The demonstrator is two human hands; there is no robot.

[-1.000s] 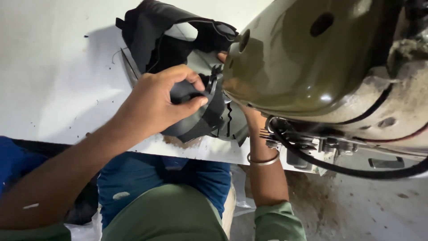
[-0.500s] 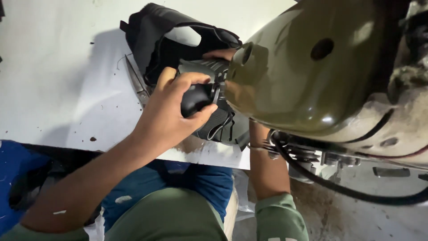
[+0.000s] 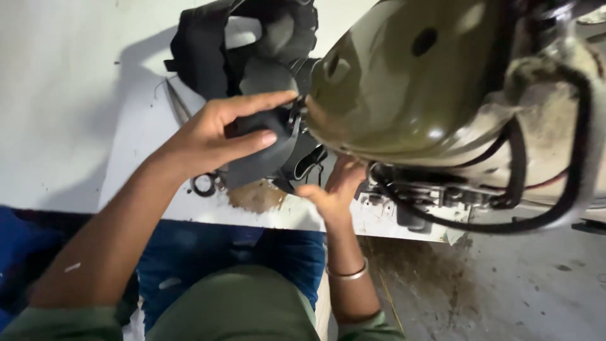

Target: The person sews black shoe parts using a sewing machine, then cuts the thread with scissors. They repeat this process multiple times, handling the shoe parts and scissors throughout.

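My left hand [image 3: 221,136] pinches a piece of black fabric [image 3: 259,161] between thumb and fingers, right at the needle end of an olive-green sewing machine [image 3: 404,88]. My right hand [image 3: 338,189] sits lower, under the machine head, fingers loosely apart and touching the fabric's lower edge; it wears a metal bangle. A larger black sewn piece [image 3: 208,53] lies bunched on the white table beyond my left hand.
The white table [image 3: 69,107] has a worn brown patch at its front edge. A pair of scissors [image 3: 202,183] lies partly under my left hand. Black cables hang from the machine's dirty right side. My lap in blue and green cloth is below.
My left hand has shifted from a closed grip to a flatter pinch on the fabric. My right hand has dropped down from behind the machine head and come into view below it.
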